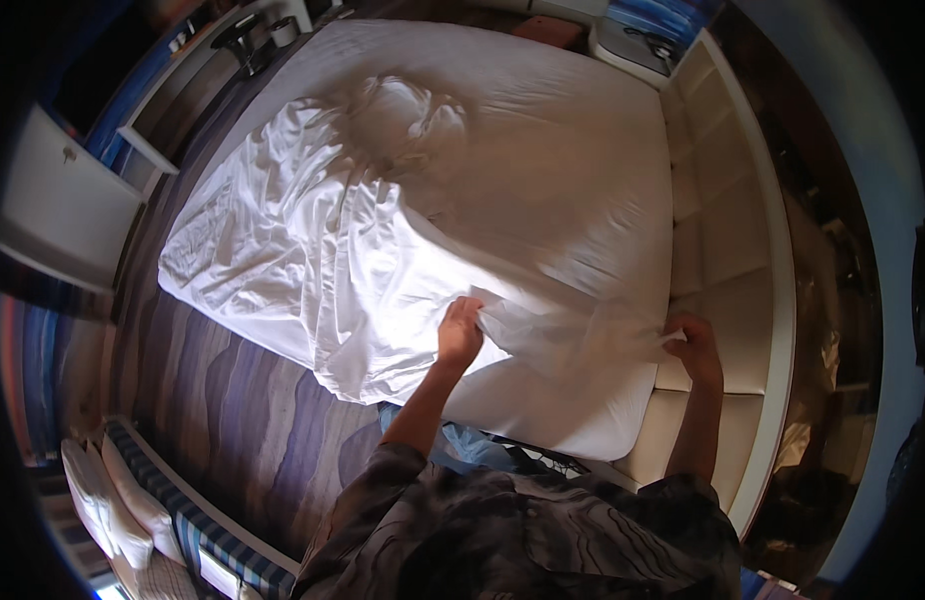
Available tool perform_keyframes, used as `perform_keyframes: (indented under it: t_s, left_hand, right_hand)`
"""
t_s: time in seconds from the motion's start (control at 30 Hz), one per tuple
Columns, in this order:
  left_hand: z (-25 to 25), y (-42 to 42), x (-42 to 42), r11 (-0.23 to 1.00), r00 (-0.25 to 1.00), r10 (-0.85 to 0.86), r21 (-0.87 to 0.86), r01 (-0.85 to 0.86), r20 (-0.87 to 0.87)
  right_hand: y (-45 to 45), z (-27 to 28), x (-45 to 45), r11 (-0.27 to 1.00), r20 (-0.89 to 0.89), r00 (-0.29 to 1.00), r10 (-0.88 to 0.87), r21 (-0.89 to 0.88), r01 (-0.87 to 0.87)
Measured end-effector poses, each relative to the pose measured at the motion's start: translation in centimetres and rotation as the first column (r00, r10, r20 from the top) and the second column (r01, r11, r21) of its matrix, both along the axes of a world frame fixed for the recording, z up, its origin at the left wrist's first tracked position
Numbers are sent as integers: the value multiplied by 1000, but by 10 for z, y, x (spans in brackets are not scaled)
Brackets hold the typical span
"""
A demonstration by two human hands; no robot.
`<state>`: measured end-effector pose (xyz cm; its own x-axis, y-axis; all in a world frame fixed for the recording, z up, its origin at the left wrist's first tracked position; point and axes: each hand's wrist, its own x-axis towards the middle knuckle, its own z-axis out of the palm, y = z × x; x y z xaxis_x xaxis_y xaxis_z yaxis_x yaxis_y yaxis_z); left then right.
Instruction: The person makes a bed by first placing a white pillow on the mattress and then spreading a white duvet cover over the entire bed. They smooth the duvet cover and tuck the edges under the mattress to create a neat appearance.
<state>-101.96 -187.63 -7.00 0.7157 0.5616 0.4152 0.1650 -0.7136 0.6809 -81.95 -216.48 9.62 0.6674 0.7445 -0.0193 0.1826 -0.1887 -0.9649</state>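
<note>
A rumpled white sheet (342, 255) covers the left part of the bed, and one edge of it is stretched between my two hands. My left hand (460, 330) pinches that edge over the near half of the mattress. Close to the headboard, my right hand (691, 341) grips the sheet's far corner between thumb and fingers. Beneath lies the bed (567, 172), fitted with a smooth white cover. Bright light falls across the sheet left of my left hand, while the stretch between the hands is blurred.
A padded cream headboard (721, 225) borders the bed on the right. Wood-patterned floor (237, 390) runs along the left side. Pillows (106, 502) rest on a striped sofa (200, 517) at lower left. A bedside table (633, 49) stands at the far right corner, a black stool (241, 45) far left.
</note>
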Motion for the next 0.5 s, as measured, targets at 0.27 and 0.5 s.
perform_keyframes:
  t_s: [0.27, 0.5]
  left_hand:
    - [87, 51, -99, 980, 986, 141, 153, -127, -88]
    - [79, 43, -198, 980, 948, 116, 192, -60, -295]
  right_hand:
    - [34, -117, 6, 969, 273, 959, -74, -210, 134]
    - [103, -183, -73, 884, -922, 385, 30, -155, -440]
